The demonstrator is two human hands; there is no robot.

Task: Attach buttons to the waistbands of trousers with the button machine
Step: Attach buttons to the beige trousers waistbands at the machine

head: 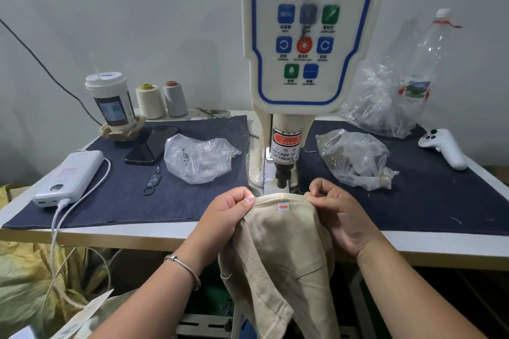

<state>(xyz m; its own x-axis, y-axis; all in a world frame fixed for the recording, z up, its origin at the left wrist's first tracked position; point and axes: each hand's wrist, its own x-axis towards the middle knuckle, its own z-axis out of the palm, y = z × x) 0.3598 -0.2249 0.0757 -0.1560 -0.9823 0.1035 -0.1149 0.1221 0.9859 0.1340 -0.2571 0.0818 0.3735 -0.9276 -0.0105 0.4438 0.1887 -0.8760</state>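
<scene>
I see both grips pinching the beige twill trousers' waistband (278, 201), left hand (225, 212), right hand (338, 212); it runs left-right just near the cream button machine's punch (283, 176), the legs hanging off the table (440, 245).

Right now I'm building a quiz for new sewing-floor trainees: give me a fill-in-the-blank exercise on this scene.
1. Both hands, left hand and right hand, hold the ____-coloured trousers.
2. The small sticker on the waistband shows an orange ____.
3. The two thread cones stand to the ____ of the button machine.
4. A white cable is plugged into the ____.

Missing words: beige; arrow; left; power bank
</scene>
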